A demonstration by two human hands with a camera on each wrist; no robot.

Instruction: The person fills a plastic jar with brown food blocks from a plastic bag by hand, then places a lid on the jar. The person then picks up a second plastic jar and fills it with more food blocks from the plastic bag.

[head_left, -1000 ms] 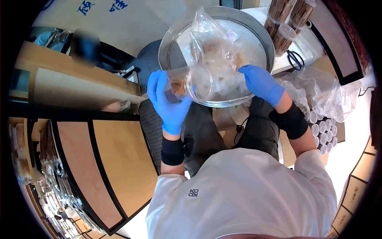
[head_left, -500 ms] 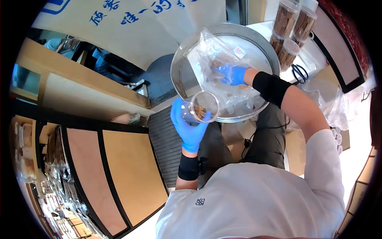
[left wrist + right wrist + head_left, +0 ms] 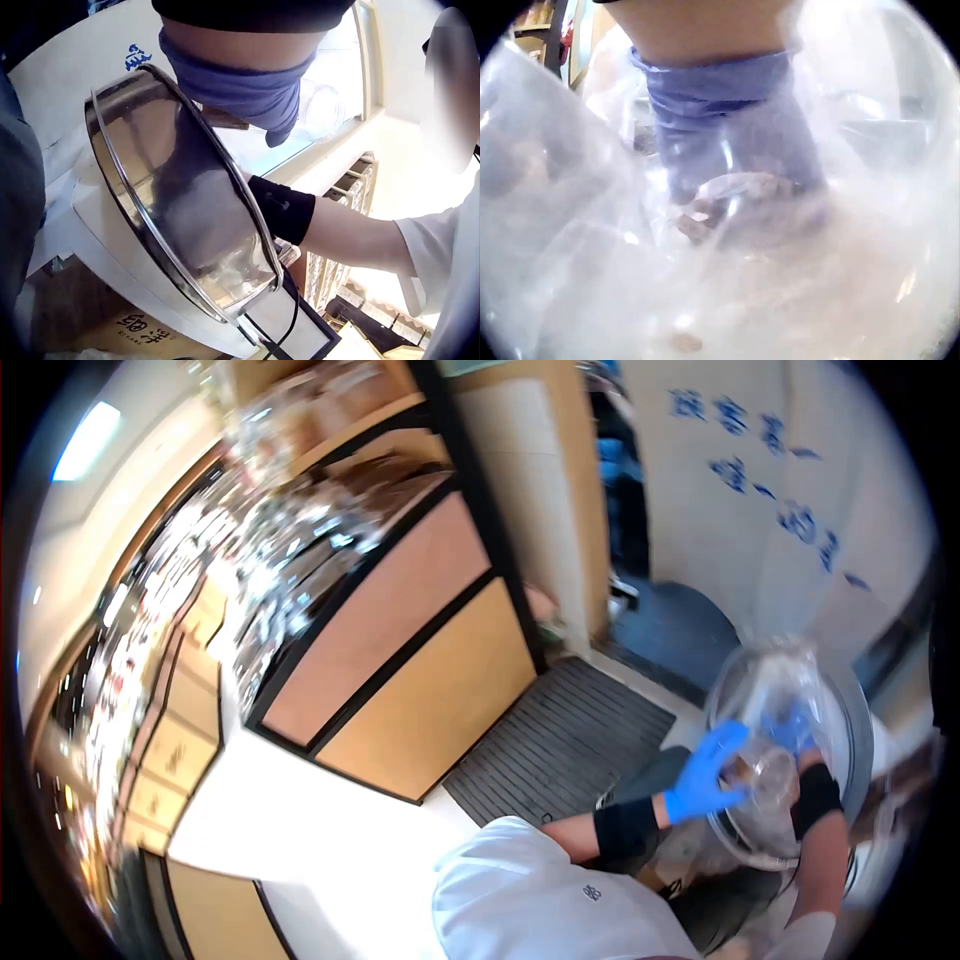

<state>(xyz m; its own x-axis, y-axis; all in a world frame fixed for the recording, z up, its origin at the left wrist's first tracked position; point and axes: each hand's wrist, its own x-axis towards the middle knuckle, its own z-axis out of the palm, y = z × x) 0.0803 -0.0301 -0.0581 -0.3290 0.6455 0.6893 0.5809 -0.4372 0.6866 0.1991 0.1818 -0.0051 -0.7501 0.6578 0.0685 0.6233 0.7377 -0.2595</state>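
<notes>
My blue-gloved left hand [image 3: 705, 775] grips a clear plastic jar [image 3: 772, 780] round its side, tilted with its round mouth facing right. Some brown pieces [image 3: 741, 770] show inside it. Beyond the jar, my blue-gloved right hand [image 3: 790, 728] is inside a clear plastic bag [image 3: 772, 658]. That bag lies in a round metal pan [image 3: 862, 760]. The right wrist view shows brown pieces [image 3: 696, 226] by the glove, seen through the cloudy film; the fingertips are hidden there. In the left wrist view the jar [image 3: 321, 112] sticks out past the glove, above the pan's shiny wall [image 3: 187, 195].
To the left of the pan a dark ribbed mat [image 3: 565, 745] covers the floor beside a tan-and-pink cabinet [image 3: 430, 680]. Glossy packages [image 3: 310, 560] are heaped on that cabinet. A pale hanging sheet with blue writing [image 3: 750, 550] stands behind the pan.
The head view has swung left, so the pan now sits at the right edge. My right hand went from the pan's near right rim into the bag. The jar stays in my left hand.
</notes>
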